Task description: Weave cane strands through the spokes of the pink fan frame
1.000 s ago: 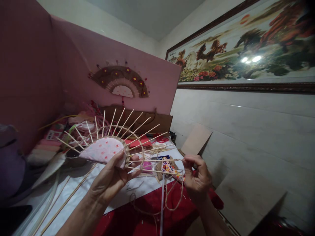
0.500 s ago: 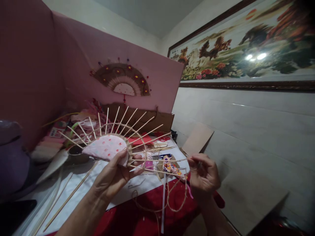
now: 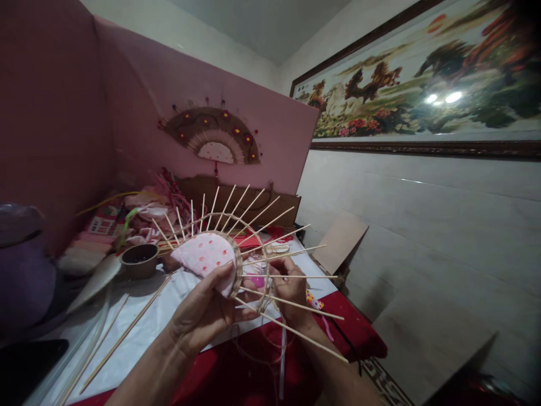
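My left hand [image 3: 203,310] grips a half-round fan frame, its thumb on the pink padded centre [image 3: 205,256] with red spots. Thin wooden sticks [image 3: 313,277] spread outward from the woven rim of that centre. A ring of twine [image 3: 256,228] runs across the sticks part-way out. Among the lower right sticks is my right hand [image 3: 291,287], fingers bent together at the twine [image 3: 266,296]; the exact pinch is partly hidden by sticks. Loose twine hangs in a loop below, over the red cloth [image 3: 236,372].
A brown bowl [image 3: 139,261] stands at left near long loose sticks [image 3: 127,332]. Pink fabric and ribbons [image 3: 147,211] are heaped behind it. A finished-looking fan [image 3: 215,135] hangs on the pink board [image 3: 279,135]. A clear stick [image 3: 282,366] lies at the front.
My right hand has come left from the outer end of the twine to the sticks near the woven rim. The fan frame has turned, its lower right sticks now pointing further down.
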{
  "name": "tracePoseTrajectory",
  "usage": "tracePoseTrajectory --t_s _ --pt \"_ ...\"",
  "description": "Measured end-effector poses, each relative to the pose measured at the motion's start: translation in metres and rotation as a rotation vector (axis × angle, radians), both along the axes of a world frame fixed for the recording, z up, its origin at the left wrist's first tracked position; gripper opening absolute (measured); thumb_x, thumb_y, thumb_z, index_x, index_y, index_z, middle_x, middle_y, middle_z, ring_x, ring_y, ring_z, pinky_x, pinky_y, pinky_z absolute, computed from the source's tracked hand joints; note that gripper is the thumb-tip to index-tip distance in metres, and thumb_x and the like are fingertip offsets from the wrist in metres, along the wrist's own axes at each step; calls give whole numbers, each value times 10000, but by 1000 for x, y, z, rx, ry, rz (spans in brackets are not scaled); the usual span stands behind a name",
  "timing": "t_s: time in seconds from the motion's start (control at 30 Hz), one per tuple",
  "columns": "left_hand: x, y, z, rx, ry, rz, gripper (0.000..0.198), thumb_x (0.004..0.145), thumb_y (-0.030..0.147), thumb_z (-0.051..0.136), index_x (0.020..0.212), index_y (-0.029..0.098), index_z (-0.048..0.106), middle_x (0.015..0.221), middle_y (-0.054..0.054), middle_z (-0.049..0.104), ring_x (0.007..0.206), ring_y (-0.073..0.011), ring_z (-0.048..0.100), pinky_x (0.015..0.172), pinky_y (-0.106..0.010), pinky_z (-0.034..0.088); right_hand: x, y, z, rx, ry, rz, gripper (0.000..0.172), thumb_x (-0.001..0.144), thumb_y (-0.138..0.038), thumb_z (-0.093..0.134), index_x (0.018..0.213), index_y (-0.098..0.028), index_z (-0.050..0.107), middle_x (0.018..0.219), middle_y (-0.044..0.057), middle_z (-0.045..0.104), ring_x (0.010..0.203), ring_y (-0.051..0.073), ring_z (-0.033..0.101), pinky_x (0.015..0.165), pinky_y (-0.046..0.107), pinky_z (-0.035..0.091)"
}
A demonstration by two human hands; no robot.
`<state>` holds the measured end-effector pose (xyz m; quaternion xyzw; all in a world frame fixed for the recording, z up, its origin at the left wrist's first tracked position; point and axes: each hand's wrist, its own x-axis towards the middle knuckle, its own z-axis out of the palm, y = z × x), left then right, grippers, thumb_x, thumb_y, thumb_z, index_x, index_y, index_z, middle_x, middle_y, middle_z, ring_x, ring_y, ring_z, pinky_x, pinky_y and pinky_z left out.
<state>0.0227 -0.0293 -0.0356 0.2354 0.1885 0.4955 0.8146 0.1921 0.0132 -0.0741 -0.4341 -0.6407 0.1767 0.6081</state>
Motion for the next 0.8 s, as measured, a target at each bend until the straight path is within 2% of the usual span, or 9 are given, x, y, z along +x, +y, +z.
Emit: tracePoseTrajectory --t_s 0.1,0.2,0.33,0.47,0.63,0.8 --pt "1 -1 -1 -44 -23 -61 164 869 260 525 866 130 625 732 -125 705 689 -247 677 668 -493 550 -6 2 5 7 -37 43 265 900 -345 552 1076 -151 592 1060 53 618 887 184 616 764 358 528" --pt "3 -2 -4 -82 -38 -100 178 862 280 543 879 123 625 744 -133 705 696 -253 678 698 -519 542 -9 3 10 17 -35 41 326 900 -341 556 1170 -157 550 1165 71 577 982 217 598 818 408 519" --pt "5 -2 -6 -89 -59 -66 157 863 261 544 898 129 622 771 -139 710 733 -272 686 703 -547 539 -13 3 16 33 -26 40 328 899 -336 558 1177 -163 546 1177 74 572 995 218 594 827 411 515" --pt "5 -1 -4 -68 -55 -63 153 873 235 525 937 128 613 818 -152 722 804 -299 693 672 -515 557 -15 5 22 51 -4 27 328 901 -334 556 1181 -164 543 1181 78 570 995 215 594 828 413 515" --pt "5 -1 0 -81 -33 -22 180 895 260 483 865 124 596 716 -137 705 682 -262 694 614 -457 567 -11 9 26 71 29 12 325 905 -329 550 1187 -168 539 1190 84 566 996 208 592 832 415 513" --pt "5 -2 5 -125 -41 1 168 891 237 488 849 113 592 679 -139 695 599 -243 680 561 -428 567 -6 11 15 84 56 30 318 906 -329 548 1181 -168 541 1181 82 570 983 202 596 823 407 517"
